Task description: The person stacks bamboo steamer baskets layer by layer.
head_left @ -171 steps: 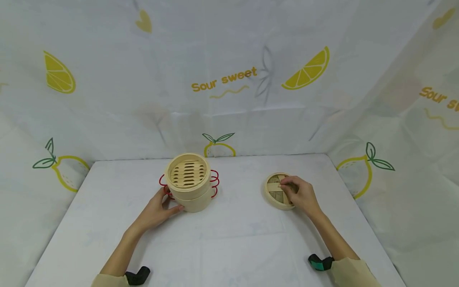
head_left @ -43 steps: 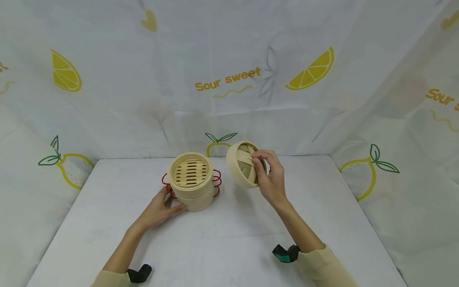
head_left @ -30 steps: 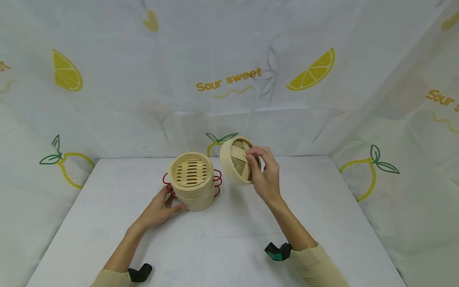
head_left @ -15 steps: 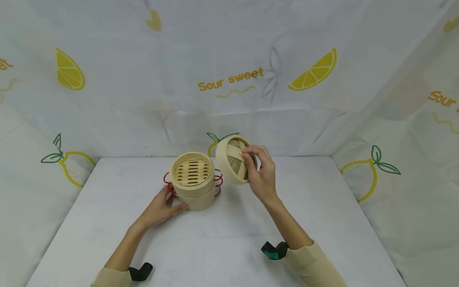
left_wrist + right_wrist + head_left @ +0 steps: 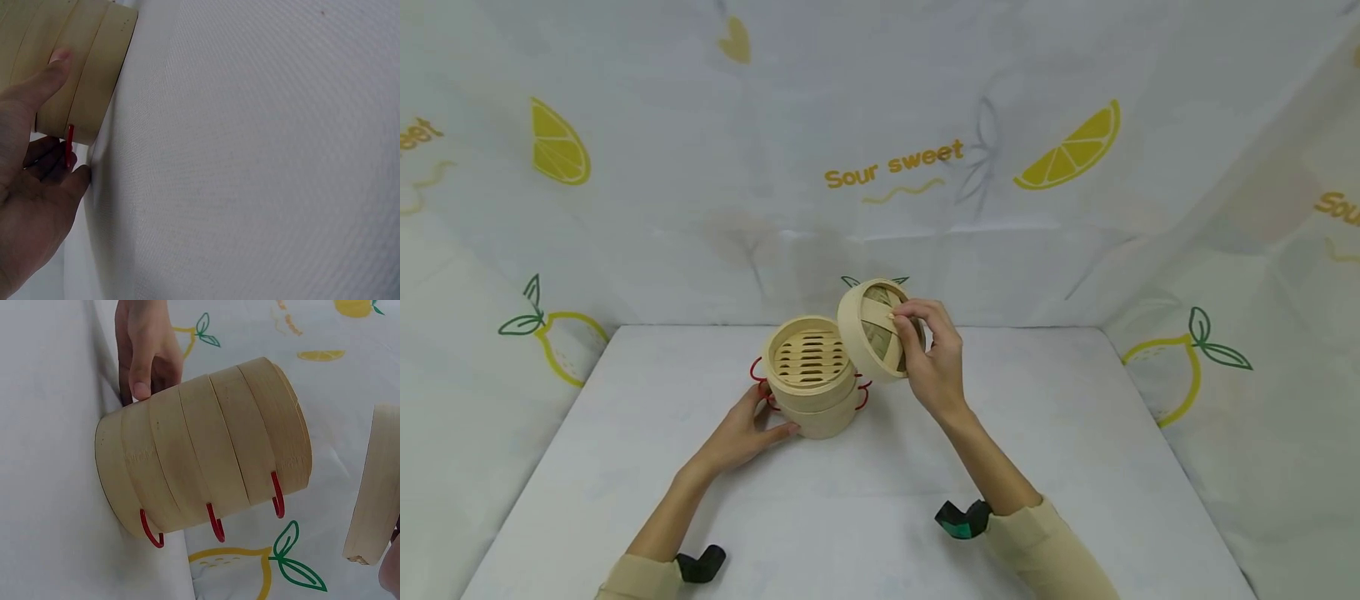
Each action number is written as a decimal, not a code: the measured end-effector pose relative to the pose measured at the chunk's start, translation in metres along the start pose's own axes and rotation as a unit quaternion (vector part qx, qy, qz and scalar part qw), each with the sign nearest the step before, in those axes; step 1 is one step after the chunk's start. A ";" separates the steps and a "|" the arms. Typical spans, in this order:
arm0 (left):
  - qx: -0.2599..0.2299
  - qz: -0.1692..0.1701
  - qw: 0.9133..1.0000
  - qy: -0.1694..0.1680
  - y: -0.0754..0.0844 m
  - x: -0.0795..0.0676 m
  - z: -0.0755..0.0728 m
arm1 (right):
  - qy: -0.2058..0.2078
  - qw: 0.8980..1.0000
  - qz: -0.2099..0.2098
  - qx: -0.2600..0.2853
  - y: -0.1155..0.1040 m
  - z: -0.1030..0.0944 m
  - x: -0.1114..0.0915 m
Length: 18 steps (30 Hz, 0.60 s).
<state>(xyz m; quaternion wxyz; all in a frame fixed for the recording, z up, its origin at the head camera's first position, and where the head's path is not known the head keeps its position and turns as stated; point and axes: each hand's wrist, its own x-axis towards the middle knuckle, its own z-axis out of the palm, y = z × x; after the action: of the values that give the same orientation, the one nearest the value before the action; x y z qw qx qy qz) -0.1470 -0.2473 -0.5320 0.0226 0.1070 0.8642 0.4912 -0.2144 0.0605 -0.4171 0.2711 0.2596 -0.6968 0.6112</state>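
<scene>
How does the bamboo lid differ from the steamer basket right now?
The lid is tilted and held off the table by the right hand; the steamer basket sits upright on the table, steadied by the left hand. The lid is a shallow single ring with a woven panel; the basket is taller, stacked, slatted, with red wire loops. Both are round pale bamboo.

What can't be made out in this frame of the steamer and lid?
- Lid underside: head view shows only its top; right wrist view shows only its rim, cut by the edge.
- Right hand: right wrist view cuts it off; only a sliver shows.
- Steamer lower tier inside: hidden by the upper tier.
- Red wire loops: what they join to is hidden under the steamer.
- Left hand fingers: behind the steamer wall.
</scene>
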 end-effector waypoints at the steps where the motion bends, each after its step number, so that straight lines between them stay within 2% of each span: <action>1: -0.001 0.001 1.000 0.000 0.000 0.000 0.000 | -0.001 1.000 0.002 0.000 0.000 0.002 0.000; 11: 0.010 -0.007 1.000 0.002 -0.001 0.001 0.001 | -0.011 1.000 0.005 0.006 0.000 0.019 0.001; 18: 0.005 -0.006 1.000 0.003 -0.003 0.001 0.001 | -0.013 1.000 -0.008 -0.002 0.002 0.028 0.003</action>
<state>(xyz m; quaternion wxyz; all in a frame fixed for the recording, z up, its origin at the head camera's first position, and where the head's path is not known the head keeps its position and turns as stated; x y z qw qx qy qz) -0.1483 -0.2479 -0.5346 0.0224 0.1001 0.8673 0.4872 -0.2192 0.0326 -0.4195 0.2676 0.2723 -0.6997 0.6039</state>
